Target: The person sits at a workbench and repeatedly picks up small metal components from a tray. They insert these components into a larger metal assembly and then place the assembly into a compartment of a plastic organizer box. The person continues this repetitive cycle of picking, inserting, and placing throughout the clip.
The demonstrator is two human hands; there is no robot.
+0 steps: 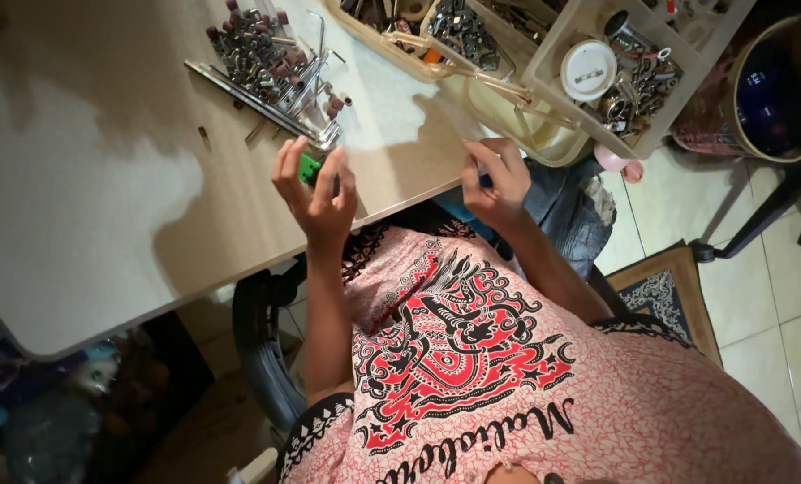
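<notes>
Left hand (315, 193) pinches a small green part (308, 168) between thumb and fingertips, just above the table (105, 206) edge. Right hand (497, 179) is closed around something dark and thin, too small to identify. Beyond the left hand lies a pile of bits (271, 58). That green part looks light, rigid and easily dropped; gripping its flat sides seems safest.
</notes>
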